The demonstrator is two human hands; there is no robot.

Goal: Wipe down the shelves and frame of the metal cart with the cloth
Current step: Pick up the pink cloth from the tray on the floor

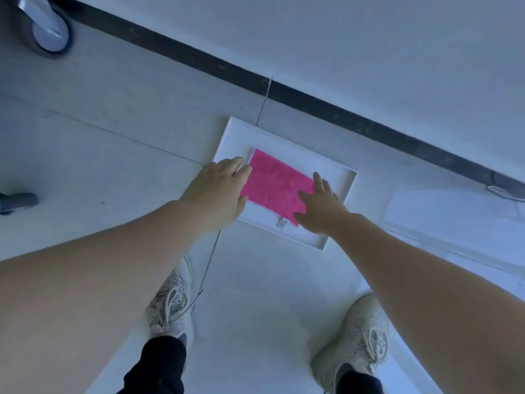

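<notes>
Fingers of the left hand [220, 184] curl over the left edge of the pink cloth [277, 184], thumb below at that same edge, so they seem to grip it, though the fingertips are partly hidden. The right hand [319, 207] lies with fingers straight and spread, pressing flat on the cloth's right end and holding nothing. The cloth is folded into a rectangle (a small white tag [281, 223] sticks out at its near edge) and rests inside a shallow white tray [338, 180]. The tray sits on the pale tiled floor [113, 155], close to a dark baseboard strip [341, 112] along the wall. Below, two white mesh sneakers [170, 302] stand on the floor. A caster wheel [48, 32] shows at the top left corner.
</notes>
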